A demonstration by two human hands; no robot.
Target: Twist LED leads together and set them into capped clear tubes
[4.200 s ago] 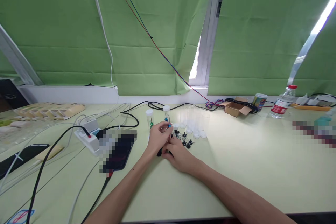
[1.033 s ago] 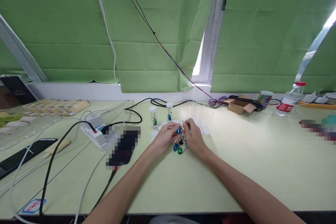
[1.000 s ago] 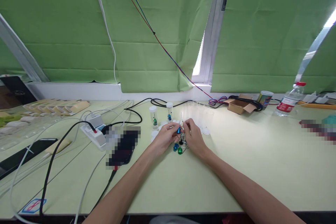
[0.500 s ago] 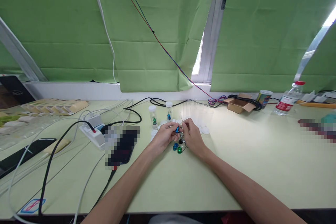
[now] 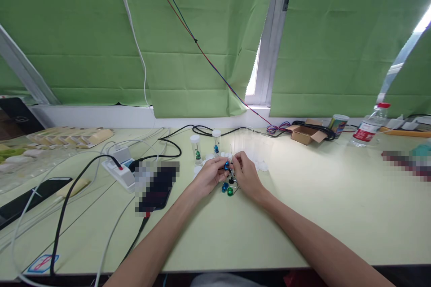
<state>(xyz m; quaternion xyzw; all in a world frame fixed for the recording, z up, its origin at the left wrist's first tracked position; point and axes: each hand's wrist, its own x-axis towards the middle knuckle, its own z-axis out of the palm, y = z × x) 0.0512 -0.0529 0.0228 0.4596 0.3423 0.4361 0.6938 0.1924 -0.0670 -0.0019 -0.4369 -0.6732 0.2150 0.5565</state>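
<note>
My left hand is closed, pinching a small shiny blue metal part between thumb and fingertips. Close beside it, the fingers of my right hand are pinched on a thin metal rod that sticks up above them. Whether the rod touches the blue part, I cannot tell. On the table below my fingers lie another blue part, a green part, a black piece and some metal rods, partly hidden by my right hand.
Two white-capped clear tubes, one with a green part, one with a blue part, stand behind my hands. Clear tubes and white caps are further right. A phone, power strip and cables lie left; a carton and bottle right.
The blue part in my left fingers has turned slightly, and the thin rod in my right hand stands a little more upright. Both hands stay nearly in place.
</note>
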